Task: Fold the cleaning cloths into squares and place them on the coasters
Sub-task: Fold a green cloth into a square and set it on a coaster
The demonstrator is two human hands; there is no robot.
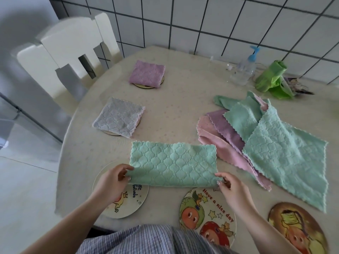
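The pale round surface (183,110) is filling most of the frame, with a white chair (73,52) standing at the upper left. At the right, a loose pile of unfolded cloths (271,140) in green, pink and purple is lying spread out. In the lower middle, a green cloth (173,163), folded over into a long strip, is lying across the surface, its near edge being lifted by both hands. The left hand (111,184) is pinching the strip's near left corner between thumb and curled fingers, above a printed coaster (128,202). The right hand (232,187) is pinching the near right corner the same way, above the fruit-printed coaster (207,217). Further up the left side, a folded grey cloth (119,119) and a folded purple cloth (146,74) are each sitting on a coaster.
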